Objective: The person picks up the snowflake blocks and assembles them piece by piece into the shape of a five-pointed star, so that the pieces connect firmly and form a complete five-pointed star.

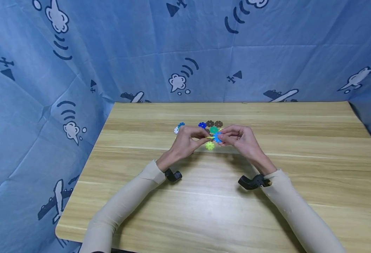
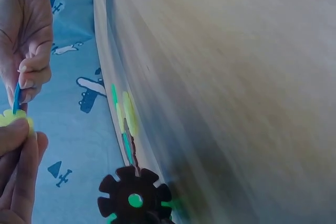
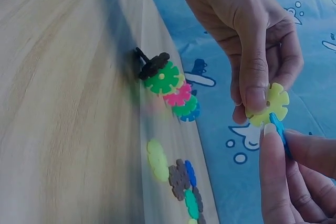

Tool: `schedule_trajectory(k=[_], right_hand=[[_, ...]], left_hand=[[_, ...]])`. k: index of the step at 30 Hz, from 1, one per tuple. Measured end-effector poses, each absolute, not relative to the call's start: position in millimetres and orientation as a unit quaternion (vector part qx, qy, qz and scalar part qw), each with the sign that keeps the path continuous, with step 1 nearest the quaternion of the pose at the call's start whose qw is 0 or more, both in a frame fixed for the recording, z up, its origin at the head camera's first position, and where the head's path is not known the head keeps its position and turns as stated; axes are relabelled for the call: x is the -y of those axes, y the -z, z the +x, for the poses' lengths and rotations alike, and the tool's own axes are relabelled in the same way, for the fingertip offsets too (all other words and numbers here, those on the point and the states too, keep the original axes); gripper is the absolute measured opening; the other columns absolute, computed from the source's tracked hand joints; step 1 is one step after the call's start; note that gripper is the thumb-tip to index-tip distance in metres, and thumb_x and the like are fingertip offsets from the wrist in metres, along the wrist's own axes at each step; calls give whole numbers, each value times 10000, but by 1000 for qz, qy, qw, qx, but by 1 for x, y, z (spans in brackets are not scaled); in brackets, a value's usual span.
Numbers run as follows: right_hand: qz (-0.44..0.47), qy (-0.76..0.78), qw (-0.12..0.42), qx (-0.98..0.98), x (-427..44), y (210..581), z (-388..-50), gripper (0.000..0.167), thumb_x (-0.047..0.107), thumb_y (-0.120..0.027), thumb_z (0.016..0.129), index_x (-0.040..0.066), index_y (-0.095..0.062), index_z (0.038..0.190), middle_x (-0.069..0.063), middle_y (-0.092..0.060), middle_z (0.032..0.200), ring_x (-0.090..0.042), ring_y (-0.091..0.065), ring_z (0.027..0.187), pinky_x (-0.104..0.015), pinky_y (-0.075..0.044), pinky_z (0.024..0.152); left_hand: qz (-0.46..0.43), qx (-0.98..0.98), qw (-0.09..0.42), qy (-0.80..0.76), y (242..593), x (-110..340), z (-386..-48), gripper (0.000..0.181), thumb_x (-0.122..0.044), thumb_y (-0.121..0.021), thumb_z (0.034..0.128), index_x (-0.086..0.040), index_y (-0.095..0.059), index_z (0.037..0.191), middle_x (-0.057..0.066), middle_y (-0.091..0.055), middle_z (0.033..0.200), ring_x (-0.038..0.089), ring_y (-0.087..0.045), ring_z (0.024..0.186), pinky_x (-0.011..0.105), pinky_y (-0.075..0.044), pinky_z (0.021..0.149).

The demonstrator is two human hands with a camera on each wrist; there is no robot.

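My left hand (image 1: 185, 142) pinches a yellow notched disc (image 3: 279, 103) between thumb and fingers. Facing it, my right hand (image 1: 240, 140) pinches a light blue notched disc (image 1: 217, 137). The two discs meet edge to edge at an angle, raised over the table; how deep the slots engage cannot be told. Below and behind the hands lie loose discs: a yellow-green disc (image 1: 210, 145), a green disc (image 1: 214, 130), a dark blue disc (image 1: 202, 124) and a brown disc (image 1: 218, 124). My fingers hide part of this group.
A wooden table (image 1: 204, 211) carries everything, with a patterned blue cloth (image 1: 204, 31) behind it. Left of the loose discs is a cluster with a white disc (image 1: 176, 130), a pink disc (image 3: 178, 94) and a tilted dark brown disc (image 3: 154, 66). Each wrist wears a black camera.
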State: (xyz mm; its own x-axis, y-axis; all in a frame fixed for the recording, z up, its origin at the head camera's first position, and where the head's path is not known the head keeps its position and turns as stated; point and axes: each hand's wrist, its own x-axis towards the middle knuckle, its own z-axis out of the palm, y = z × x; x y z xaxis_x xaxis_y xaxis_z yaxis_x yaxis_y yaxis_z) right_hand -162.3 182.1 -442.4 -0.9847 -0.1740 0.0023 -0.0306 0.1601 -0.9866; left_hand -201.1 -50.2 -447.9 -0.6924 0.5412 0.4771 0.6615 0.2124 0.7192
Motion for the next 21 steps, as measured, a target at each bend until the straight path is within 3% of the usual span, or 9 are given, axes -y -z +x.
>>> schedule_trajectory(k=[13,21], right_hand=[[-45,665,63,-743,-173,446,-162,292,98,-727,981,-111,-667,1175,49,-811,895,-199,-804,805,-338,-662,850],[-37,667,64,-741,-171,445,-163,301,101,-719,987,-105,-662,1199,42,-808,912,-229,-807,835,-354,-653,889]], left_hand=[[-398,787,96,461,452,55,-200,41,1,-779,900,-34,-801,899,108,-807,866,175,-784,778,167,-626,781],[-387,786,91,474,450,54,-200,30,-42,-786,914,-20,-802,927,122,-811,894,199,-800,812,152,-623,787]])
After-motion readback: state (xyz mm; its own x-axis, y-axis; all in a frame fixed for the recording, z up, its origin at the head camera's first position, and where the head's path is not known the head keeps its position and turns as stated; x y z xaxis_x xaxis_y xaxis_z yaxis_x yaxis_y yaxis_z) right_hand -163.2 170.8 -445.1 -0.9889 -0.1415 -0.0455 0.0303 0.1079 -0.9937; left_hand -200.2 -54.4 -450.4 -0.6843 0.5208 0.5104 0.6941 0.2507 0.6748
